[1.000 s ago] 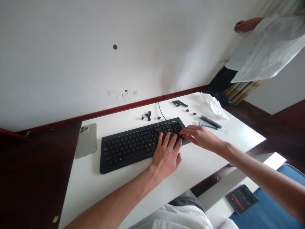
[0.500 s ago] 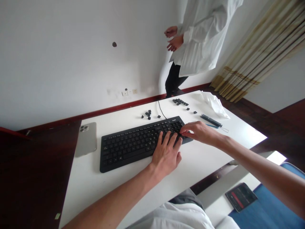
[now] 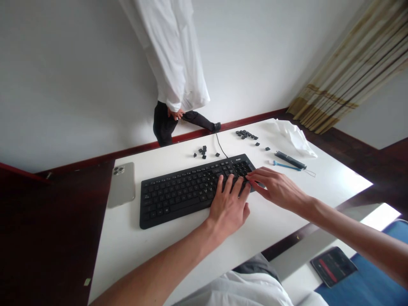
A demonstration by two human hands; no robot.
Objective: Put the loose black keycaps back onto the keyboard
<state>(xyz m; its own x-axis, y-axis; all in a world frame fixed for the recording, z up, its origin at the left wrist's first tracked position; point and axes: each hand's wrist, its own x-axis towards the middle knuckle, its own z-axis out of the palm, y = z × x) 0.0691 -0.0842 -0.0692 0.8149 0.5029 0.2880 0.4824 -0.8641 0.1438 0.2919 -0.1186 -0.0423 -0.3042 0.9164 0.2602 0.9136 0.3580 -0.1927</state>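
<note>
Shifted: white-coated person (image 3: 172,55) now behind desk; left hand (image 3: 230,207) flat, steadying black plastic keyboard (image 3: 191,189); right hand (image 3: 276,188), fingers extended, presses keypad; press squarely.

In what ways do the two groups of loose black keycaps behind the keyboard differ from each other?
The left keycap group is small, only a few caps clustered just left of the keyboard cable. The right keycap group has more caps, packed in a short row, with two strays trailing toward the blue tool. The right group also lies nearer the table's far edge. Both are small black caps lying loose on the white table, apart from the keyboard.
</note>
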